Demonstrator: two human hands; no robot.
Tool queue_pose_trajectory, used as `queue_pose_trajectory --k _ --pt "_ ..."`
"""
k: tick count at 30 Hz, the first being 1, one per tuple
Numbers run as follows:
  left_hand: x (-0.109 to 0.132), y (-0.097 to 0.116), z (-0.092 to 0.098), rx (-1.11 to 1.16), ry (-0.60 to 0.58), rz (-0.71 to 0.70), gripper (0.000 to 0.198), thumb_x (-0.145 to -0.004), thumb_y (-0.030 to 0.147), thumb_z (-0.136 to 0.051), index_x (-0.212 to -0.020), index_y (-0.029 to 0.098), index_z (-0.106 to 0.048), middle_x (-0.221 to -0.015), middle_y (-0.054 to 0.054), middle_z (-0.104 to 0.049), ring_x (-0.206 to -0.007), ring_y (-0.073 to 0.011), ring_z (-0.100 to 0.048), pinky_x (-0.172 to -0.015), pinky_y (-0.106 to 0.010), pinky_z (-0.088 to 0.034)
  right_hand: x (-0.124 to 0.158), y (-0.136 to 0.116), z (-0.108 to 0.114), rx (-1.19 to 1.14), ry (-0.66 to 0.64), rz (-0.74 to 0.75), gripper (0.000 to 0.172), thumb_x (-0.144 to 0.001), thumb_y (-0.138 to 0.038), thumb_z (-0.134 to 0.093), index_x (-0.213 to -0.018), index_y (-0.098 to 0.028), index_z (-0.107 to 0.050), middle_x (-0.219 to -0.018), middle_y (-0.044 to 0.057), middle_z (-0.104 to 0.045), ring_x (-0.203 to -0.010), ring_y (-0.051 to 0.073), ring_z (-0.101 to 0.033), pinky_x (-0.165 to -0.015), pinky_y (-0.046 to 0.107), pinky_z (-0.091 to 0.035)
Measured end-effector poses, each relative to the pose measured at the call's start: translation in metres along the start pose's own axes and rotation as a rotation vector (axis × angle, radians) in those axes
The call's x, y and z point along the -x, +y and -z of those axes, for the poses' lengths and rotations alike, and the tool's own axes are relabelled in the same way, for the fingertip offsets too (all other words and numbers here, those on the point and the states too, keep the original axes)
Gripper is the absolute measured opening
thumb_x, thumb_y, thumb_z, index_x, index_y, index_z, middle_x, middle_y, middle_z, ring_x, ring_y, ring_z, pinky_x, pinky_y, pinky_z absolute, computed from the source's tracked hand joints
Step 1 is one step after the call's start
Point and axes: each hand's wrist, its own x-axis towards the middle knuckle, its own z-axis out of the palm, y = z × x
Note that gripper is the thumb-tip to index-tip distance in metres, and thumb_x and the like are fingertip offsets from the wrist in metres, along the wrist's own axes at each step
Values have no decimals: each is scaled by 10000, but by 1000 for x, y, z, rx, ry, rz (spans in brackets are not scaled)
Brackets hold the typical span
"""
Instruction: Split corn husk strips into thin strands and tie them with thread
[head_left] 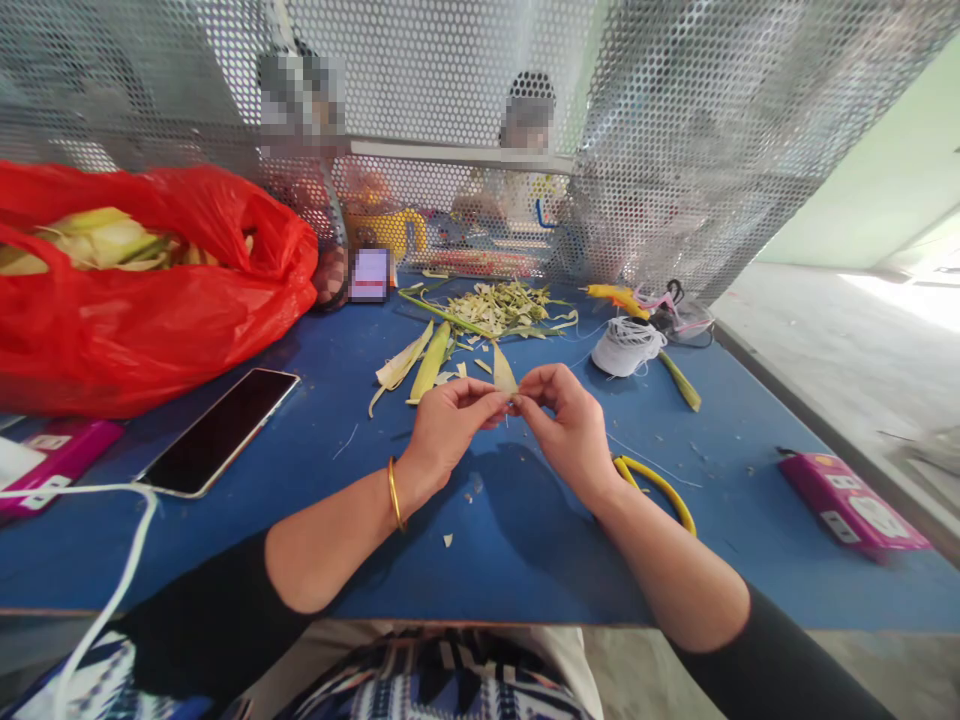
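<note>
One husk piece (503, 369), base hidden by fingers (486, 406).

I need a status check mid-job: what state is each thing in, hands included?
Left hand: fingers pinched on the leaf
Right hand: fingers pinched on the leaf
Leaf: held, tip pointing away from the wearer
Red bag: open, pale leaves showing inside
Near phone: lying flat, screen dark
Far phone: screen lit
String: wound, strands loose
Scraps: loosely heaped
Yellow handle: partly hidden by the right arm
</note>
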Motion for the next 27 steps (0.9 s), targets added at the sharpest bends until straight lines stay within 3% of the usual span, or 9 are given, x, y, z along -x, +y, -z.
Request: queue_pose_trajectory --k 4,8,12,18,27 --pt "0 2 -1 -43 10 -18 137 -647 193 -864 -645 185 -728 -643 -8 -727 -633 -135 -665 -689 -270 -548 0 1 -1 -29 1 -23 156 -792 -319 -660 -857 -258 -531 -723 -21 -696 -659 171 -694 -659 315 -521" --pt "0 5 -1 12 23 107 116 -679 175 -820 -628 172 -716 -614 -14 -718 -598 -121 -658 -675 -259 -560 0 0 -1 -76 -1 -19 190 -809 -320 -660 -771 -260 -484 -693 -31 -670 -638 155 -662 -650 299 -513" --pt "-1 9 0 92 15 234 109 -674 149 -805 -637 154 -702 -583 -13 -701 -531 -98 -619 -627 -238 -548 0 -2 3 50 -32 78 137 -860 -273 -617 -748 -250 -542 -707 -24 -677 -663 147 -631 -672 284 -499" --pt "-2 10 3 163 -38 270 110 -696 126 -784 -644 150 -690 -572 0 -674 -517 -88 -609 -580 -212 -531 -2 -2 9 258 -101 314 152 -931 -234 -575 -822 -262 -678 -842 24 -753 -795 189 -679 -758 314 -510" --pt "-2 7 6 212 -92 287 118 -688 134 -807 -686 161 -692 -615 1 -683 -557 -97 -617 -656 -248 -559 -2 -2 10 337 -95 361 179 -960 -253 -587 -842 -267 -721 -861 41 -762 -813 202 -684 -774 319 -528"
